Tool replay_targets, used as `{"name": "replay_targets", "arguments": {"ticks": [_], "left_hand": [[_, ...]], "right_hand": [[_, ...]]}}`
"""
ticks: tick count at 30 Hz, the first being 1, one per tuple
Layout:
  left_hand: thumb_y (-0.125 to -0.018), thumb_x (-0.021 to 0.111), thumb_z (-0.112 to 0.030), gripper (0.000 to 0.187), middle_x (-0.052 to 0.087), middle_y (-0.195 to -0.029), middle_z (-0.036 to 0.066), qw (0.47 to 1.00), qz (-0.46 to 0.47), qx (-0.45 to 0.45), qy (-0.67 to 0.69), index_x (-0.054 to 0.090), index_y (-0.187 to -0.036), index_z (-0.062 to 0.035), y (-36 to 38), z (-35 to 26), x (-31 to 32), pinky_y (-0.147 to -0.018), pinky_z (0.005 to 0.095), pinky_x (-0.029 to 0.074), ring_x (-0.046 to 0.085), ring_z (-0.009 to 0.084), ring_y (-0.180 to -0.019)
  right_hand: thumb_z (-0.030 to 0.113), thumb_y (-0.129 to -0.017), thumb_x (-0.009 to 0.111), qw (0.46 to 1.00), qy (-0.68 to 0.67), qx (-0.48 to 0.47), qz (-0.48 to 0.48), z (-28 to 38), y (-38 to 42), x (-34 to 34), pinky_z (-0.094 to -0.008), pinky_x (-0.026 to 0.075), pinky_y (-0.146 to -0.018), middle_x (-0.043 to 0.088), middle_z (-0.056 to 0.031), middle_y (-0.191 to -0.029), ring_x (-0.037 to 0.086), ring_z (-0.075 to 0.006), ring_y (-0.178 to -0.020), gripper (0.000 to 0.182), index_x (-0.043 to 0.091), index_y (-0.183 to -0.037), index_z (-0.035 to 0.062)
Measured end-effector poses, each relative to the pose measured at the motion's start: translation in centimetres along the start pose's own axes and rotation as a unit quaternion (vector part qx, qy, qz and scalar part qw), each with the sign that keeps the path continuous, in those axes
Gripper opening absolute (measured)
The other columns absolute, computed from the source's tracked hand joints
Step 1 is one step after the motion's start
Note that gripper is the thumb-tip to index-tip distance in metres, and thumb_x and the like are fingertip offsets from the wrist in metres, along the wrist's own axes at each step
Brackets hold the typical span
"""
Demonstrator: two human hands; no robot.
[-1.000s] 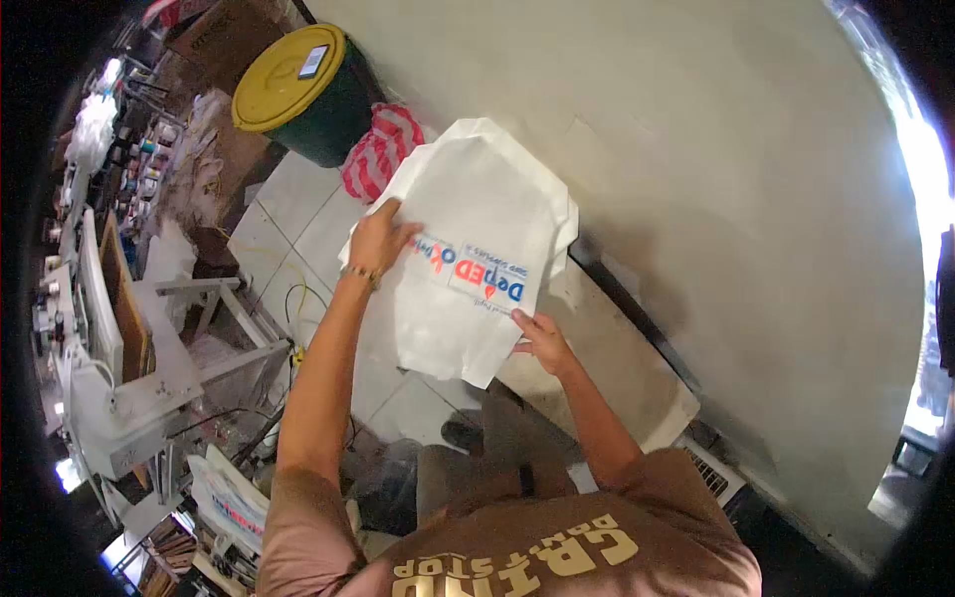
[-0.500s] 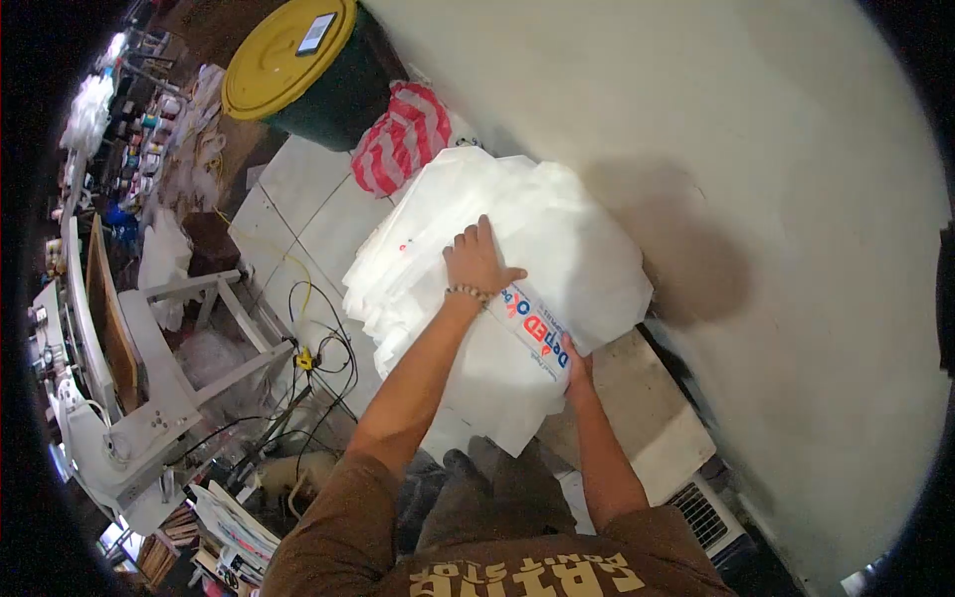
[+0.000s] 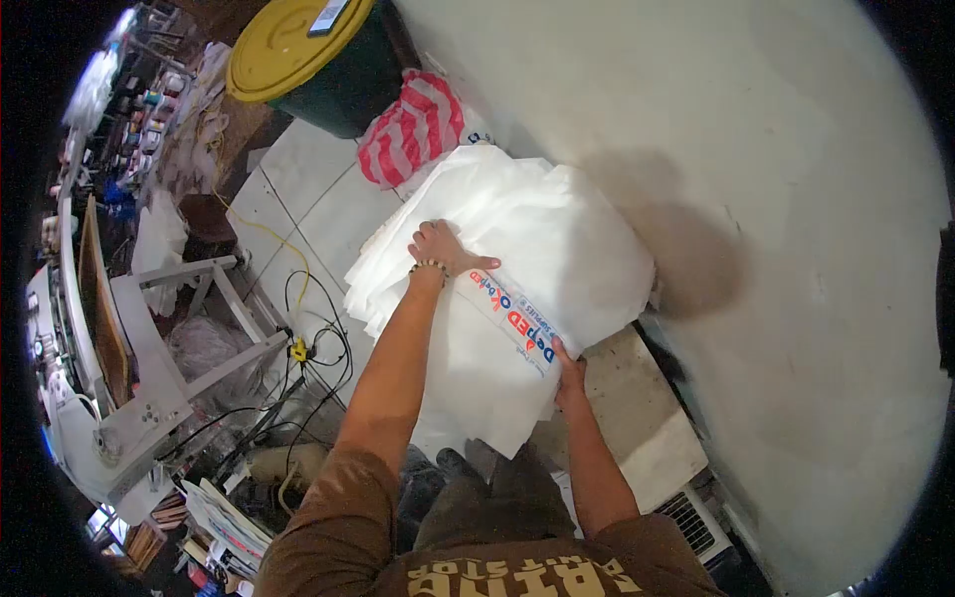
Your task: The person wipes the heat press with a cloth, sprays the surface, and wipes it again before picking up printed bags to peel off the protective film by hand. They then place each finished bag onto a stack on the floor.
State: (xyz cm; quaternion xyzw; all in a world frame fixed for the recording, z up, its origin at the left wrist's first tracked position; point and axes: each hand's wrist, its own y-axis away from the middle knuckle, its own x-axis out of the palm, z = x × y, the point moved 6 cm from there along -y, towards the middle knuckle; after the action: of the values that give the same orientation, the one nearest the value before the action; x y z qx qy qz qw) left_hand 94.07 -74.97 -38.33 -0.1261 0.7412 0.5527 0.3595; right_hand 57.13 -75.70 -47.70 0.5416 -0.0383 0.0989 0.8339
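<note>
A thick, uneven pile of white sheets (image 3: pixel 587 229) lies in front of me, its edges fanned out on the left. Blue and red lettering marks the top printed sheet (image 3: pixel 507 323), which runs slantwise between my hands. My left hand (image 3: pixel 445 251) rests on the pile at the upper end of the lettering, thumb stretched out and fingers slightly bent. At the lower right end, my right hand (image 3: pixel 568 378) grips the edge of the printed sheet, thumb on top and the other fingers mostly hidden beneath.
Beyond the pile stand a red-and-white striped bag (image 3: pixel 413 129) and a dark bin with a yellow lid (image 3: pixel 298 50), a phone (image 3: pixel 328 17) on it. To the left are a white metal frame (image 3: pixel 189 383) and tangled black cables (image 3: pixel 333 343). A pale wall (image 3: pixel 796 249) borders the right.
My left hand has slid left and slightly down across the sheets, its fingers more bent. The printed sheet has shifted left, with my right hand still at its edge. The view has tilted slightly.
</note>
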Motion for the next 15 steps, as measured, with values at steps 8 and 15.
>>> {"name": "replay_targets", "arguments": {"ticks": [8,15], "left_hand": [[-0.042,0.082,-0.075,0.131,0.049,-0.134,0.03,0.993,0.065,0.091,0.022,0.044,-0.133,0.0119,-2.4,-0.1,1.7,-0.106,0.0409,0.043,0.049,0.0385,-0.127],[-0.05,0.083,-0.063,0.107,0.066,-0.103,0.029,0.99,0.003,0.128,0.053,0.054,-0.122,0.0104,10.7,-3.2,-4.2,-0.089,0.0416,0.052,0.066,0.0398,-0.098]], "right_hand": [[0.03,-0.08,0.079,0.996,0.002,-0.094,-0.008,-1.2,-0.6,0.0,-0.0431,0.059,-0.078,0.067,-0.0122,-0.108,0.068,-0.0264,-0.092,0.06,0.052,-0.128,0.0046],[0.023,-0.078,0.079,0.981,-0.112,0.083,0.136,-2.4,4.4,-2.5,-0.0439,0.059,-0.081,0.062,-0.014,-0.121,0.067,-0.029,-0.098,0.074,0.041,-0.138,0.0049]]}}
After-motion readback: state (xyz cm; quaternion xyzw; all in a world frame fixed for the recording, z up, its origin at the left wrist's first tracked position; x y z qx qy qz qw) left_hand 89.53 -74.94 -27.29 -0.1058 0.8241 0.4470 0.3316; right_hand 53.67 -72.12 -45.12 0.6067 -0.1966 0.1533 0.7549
